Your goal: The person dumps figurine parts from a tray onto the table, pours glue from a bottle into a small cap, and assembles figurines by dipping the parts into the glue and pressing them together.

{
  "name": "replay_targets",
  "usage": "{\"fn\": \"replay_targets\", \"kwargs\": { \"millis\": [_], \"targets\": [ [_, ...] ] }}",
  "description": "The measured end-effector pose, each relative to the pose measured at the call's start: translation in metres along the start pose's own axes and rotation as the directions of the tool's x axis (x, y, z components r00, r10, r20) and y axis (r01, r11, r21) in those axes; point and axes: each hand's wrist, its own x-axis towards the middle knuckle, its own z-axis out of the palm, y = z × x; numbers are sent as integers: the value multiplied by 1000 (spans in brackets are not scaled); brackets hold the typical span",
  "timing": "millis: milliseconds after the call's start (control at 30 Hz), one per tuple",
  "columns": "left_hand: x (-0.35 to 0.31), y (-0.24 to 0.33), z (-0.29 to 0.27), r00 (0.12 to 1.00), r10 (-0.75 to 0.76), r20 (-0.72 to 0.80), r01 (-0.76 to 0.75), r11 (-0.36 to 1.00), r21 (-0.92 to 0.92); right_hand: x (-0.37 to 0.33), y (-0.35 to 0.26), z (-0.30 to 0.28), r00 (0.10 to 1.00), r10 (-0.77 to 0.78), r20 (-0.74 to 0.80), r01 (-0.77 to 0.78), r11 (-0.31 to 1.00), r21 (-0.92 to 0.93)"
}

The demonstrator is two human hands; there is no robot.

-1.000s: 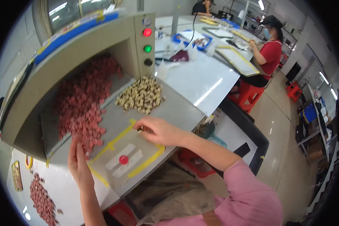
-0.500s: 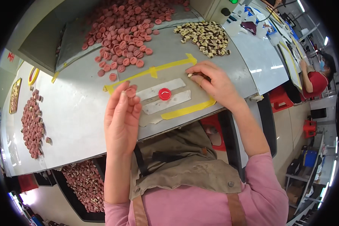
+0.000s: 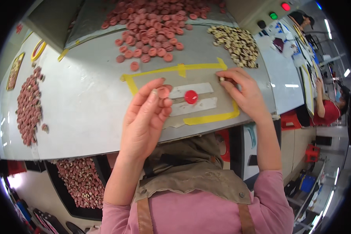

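My left hand point(image 3: 146, 113) is raised over the near left of a yellow-taped work area. Between its thumb and fingers it grips a small round pink cap point(image 3: 163, 92), hollow side partly showing. At the area's right, my right hand point(image 3: 243, 91) pinches a small cream-coloured piece point(image 3: 222, 79), mostly covered by the fingertips. A shiny red disc point(image 3: 191, 97) lies between the hands, on two white strips point(image 3: 199, 106) stuck to the table. Behind them spreads a large heap of pink caps point(image 3: 156, 35). To its right lies a pile of small cream-and-dark pieces point(image 3: 238, 45).
Pink pieces form another pile point(image 3: 29, 109) at the table's left, near a yellow tape roll point(image 3: 38, 50). Below the table edge stands a black tray point(image 3: 82, 210) full of pink-and-cream pieces. A machine housing point(image 3: 243, 13) rises behind. Someone in red point(image 3: 331, 109) sits at the right.
The view has swung, so the table appears shifted right. My left hand with the pink cap is slightly closer to the red disc. Both hands keep their grips.
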Motion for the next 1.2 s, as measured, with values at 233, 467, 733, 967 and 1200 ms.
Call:
{"fn": "replay_targets", "kwargs": {
  "millis": [233,467,733,967,1200],
  "targets": [
    [-3,-1,5,997,-64,-48,63,998,-21,-11,-4,-1,997,-75,-26,72,992,-108],
    [-4,-5,2,1000,-9,-14,9,1000,14,-11,-3,4,998,43,-46,-44,999,-17],
    [2,-7,7,998,34,-47,-25,981,194,-9,-27,13,999,-51,-7,51,998,49],
    [3,-10,7,996,80,-46,-64,959,275,2,-39,39,915,-398,69,404,895,-188],
    [1,-12,8,991,126,-35,-112,955,275,2,-38,38,884,-464,64,464,851,-245]
  ]
}}
